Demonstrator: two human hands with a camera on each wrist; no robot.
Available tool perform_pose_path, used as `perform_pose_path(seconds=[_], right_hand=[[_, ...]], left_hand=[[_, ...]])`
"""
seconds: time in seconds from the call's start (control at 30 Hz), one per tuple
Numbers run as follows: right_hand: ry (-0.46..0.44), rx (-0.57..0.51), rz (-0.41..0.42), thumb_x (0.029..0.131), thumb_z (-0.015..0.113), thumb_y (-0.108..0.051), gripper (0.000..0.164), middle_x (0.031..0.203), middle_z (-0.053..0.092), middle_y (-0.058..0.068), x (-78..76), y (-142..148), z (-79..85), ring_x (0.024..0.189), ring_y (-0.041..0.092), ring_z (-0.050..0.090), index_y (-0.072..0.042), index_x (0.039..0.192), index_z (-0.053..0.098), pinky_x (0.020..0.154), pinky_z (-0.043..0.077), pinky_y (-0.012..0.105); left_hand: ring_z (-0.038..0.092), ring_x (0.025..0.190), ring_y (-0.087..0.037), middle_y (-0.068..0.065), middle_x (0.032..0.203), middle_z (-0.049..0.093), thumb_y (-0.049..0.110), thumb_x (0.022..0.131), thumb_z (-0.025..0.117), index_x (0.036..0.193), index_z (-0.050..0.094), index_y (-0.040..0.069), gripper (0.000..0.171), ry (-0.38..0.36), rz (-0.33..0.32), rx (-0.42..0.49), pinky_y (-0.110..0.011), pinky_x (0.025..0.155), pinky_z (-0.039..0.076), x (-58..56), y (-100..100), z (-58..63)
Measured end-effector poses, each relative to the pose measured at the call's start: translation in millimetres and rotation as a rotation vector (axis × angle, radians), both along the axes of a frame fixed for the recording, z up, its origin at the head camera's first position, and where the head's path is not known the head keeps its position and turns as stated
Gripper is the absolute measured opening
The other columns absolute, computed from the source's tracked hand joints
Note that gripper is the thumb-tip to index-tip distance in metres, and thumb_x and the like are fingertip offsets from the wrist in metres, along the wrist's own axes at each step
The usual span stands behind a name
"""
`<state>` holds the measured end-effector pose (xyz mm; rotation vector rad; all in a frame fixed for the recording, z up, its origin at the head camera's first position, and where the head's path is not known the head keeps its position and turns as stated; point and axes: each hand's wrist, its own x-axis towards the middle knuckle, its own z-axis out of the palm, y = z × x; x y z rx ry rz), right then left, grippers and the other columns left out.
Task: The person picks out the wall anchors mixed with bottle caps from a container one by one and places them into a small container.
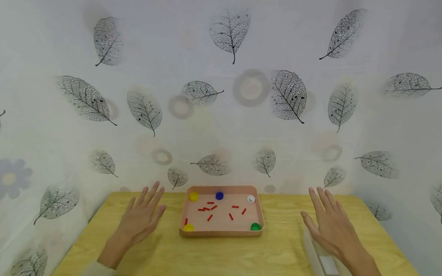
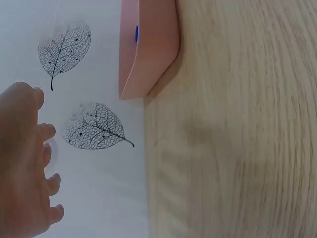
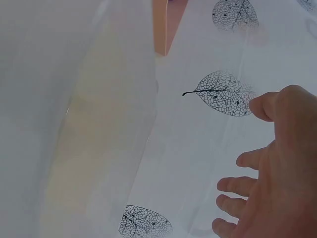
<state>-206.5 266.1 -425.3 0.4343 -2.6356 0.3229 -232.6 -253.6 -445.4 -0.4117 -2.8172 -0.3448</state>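
My left hand [image 1: 138, 222] hovers over the table to the left of a pink tray [image 1: 220, 234], fingers straight, holding nothing. On the other side, my right hand [image 1: 331, 229] is held over a translucent white bin [image 1: 321, 270], its fingers also straight and spread. Inside the tray lie several short red sticks [image 1: 235, 207]. Round caps sit near its edges: a yellow cap [image 1: 193, 196] at back left, a blue cap [image 1: 219, 195] at the back, a white cap [image 1: 251, 199] at back right, another yellow cap [image 1: 189, 227] at front left and a green cap [image 1: 255, 227] at front right.
The wooden table [image 1: 228, 265] backs onto a white wall covering [image 1: 214, 125] printed with dark leaves. A white rectangular piece [image 1: 329, 265] shows in the bin under my right forearm. The tray has a low raised rim all round.
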Motion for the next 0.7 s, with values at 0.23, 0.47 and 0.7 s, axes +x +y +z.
perform_pose_path(seconds=[0.23, 0.47, 0.7], right_hand=[[-0.03, -0.065, 0.006, 0.097, 0.048, -0.041, 0.07, 0.151, 0.024, 0.024, 8.2, -6, -0.5, 0.137, 0.045, 0.02, -0.007, 0.152, 0.019, 0.104, 0.02, 0.062], [-0.07, -0.186, 0.006, 0.098, 0.048, -0.041, 0.068, 0.151, 0.025, 0.02, 14.2, -16, 2.4, 0.133, 0.045, 0.026, -0.013, 0.152, 0.02, 0.097, 0.026, 0.064], [-0.123, -0.294, 0.017, 0.098, 0.049, -0.041, 0.068, 0.151, 0.026, 0.019, 20.1, -29, 1.8, 0.133, 0.042, 0.028, -0.018, 0.153, 0.017, 0.096, 0.029, 0.063]], left_hand=[[0.015, 0.141, -0.037, -0.006, 0.158, 0.015, 0.044, 0.101, 0.035, 0.152, 0.024, 0.015, 0.059, 0.029, -0.052, 0.031, -0.067, 0.105, 0.011, -10.0, 16, -21.5], [0.022, 0.139, -0.04, -0.008, 0.156, 0.022, 0.04, 0.099, 0.044, 0.148, 0.033, 0.011, 0.058, 0.028, -0.085, -0.005, -0.068, 0.104, 0.015, -18.3, 28, -38.6], [0.021, 0.14, -0.036, -0.004, 0.156, 0.02, 0.035, 0.101, 0.043, 0.151, 0.026, 0.014, 0.057, -0.027, -0.115, -0.012, -0.068, 0.104, 0.015, -23.6, 38, -56.8]])
